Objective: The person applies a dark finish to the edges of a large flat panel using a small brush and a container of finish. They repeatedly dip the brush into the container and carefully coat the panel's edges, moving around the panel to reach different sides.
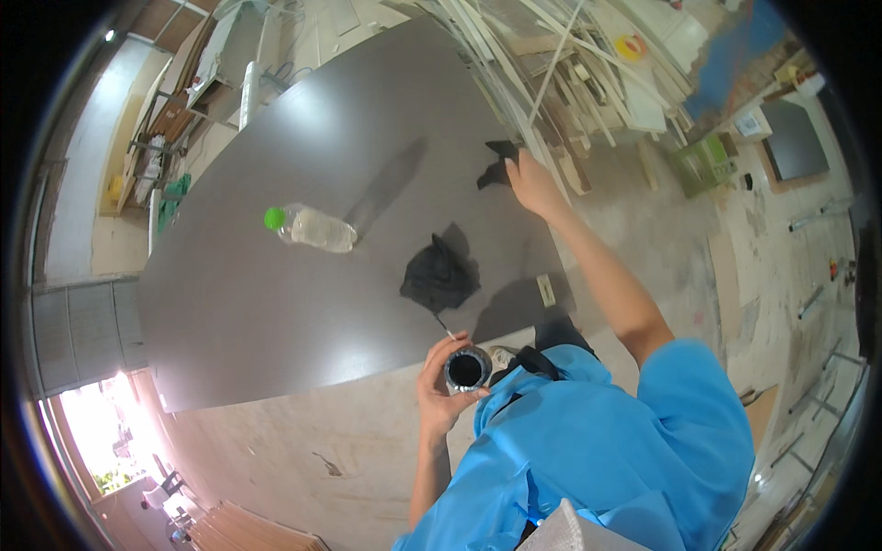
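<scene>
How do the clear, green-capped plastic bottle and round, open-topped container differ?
The clear, green-capped plastic bottle is on the smooth grey-brown panel; the round, open-topped container is held in the left hand. The bottle's contents look pale, the container's dark. Both hold something.

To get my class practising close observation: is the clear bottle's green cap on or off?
On: the green cap covers the mouth of the clear bottle. How tightly it's screwed, I cannot tell.
</scene>
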`<act>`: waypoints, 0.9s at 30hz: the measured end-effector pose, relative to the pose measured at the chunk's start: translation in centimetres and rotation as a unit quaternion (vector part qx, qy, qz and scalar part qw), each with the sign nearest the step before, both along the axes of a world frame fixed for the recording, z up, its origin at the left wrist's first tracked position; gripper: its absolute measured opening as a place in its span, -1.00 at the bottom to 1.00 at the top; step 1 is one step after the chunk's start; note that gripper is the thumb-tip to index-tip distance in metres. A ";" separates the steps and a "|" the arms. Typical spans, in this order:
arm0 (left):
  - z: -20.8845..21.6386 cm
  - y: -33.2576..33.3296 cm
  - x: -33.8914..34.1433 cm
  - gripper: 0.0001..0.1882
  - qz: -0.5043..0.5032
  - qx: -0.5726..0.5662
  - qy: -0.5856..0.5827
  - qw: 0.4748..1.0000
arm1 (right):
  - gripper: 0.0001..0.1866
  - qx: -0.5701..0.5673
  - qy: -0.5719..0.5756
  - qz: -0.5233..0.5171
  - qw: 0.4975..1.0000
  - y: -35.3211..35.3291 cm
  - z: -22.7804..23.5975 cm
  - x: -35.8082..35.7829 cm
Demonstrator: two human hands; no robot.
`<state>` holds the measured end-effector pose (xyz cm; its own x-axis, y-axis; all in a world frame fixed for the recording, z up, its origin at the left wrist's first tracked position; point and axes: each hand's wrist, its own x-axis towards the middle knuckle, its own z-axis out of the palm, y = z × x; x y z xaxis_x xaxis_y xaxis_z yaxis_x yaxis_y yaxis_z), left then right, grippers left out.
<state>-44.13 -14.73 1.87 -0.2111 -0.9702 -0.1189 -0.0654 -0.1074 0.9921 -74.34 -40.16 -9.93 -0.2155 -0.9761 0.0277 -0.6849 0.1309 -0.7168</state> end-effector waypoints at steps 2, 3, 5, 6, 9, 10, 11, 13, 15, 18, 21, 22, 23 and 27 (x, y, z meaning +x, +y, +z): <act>0.5 -2.6 -1.2 -0.12 0.025 -0.005 -0.010 1.000 | -0.54 0.008 -0.003 0.020 1.000 -6.6 -0.2 -0.7; 1.0 -3.4 -2.0 -0.12 0.043 0.003 -0.005 0.999 | -0.53 -0.005 -0.001 0.034 0.999 -9.6 -0.4 -0.9; 2.0 -5.4 -3.3 -0.10 0.069 0.001 -0.022 0.997 | -0.49 0.029 -0.001 0.036 0.999 -15.4 -0.8 -1.2; 2.4 -6.4 -3.9 -0.10 0.070 0.001 -0.024 0.997 | -0.47 0.020 -0.008 0.044 0.999 -18.2 -1.0 -1.3; 3.2 -9.0 -5.4 -0.09 0.088 -0.019 -0.067 0.994 | -0.42 0.029 -0.016 0.055 0.998 -27.2 -0.7 -1.2; 3.4 -9.6 -6.0 -0.09 0.095 -0.006 -0.055 0.994 | -0.41 0.029 -0.014 0.054 0.998 -30.0 -0.5 -1.3; 3.6 -10.2 -6.5 -0.09 0.105 0.005 -0.052 0.993 | -0.40 0.043 -0.015 0.041 0.998 -32.6 -0.4 -1.3; 3.8 -10.9 -7.3 -0.09 0.122 0.021 -0.071 0.990 | -0.43 -0.006 -0.008 0.044 0.999 -37.4 -0.5 -1.3; 3.8 -11.9 -7.7 -0.02 0.130 0.010 -0.090 0.987 | -0.42 -0.015 0.006 0.061 0.998 -42.3 -0.9 -1.7; 3.8 -12.7 -8.2 0.02 0.160 0.040 -0.092 0.982 | -0.37 -0.055 0.009 0.031 0.998 -49.4 -2.5 -1.6; 3.8 -13.2 -8.7 0.04 0.183 0.063 -0.088 0.977 | -0.36 -0.097 -0.026 0.020 0.995 -55.7 -4.2 -2.0; 3.8 -13.3 -8.9 0.04 0.187 0.067 -0.094 0.976 | -0.36 -0.091 -0.028 0.018 0.995 -57.0 -4.7 -2.0; 3.9 -13.5 -9.0 0.04 0.188 0.062 -0.109 0.974 | -0.36 -0.084 -0.030 0.017 0.996 -58.1 -5.1 -2.1; 3.8 -13.6 -9.4 0.05 0.181 0.060 -0.093 0.977 | -0.35 -0.070 -0.017 0.021 0.997 -59.0 -6.3 -2.6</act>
<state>-53.51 -28.34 5.64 0.1787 -0.9542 -0.2398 -0.1806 -0.2714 0.9454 -76.97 -99.17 -16.18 -0.1779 -0.9714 0.1571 -0.6623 0.0001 -0.7492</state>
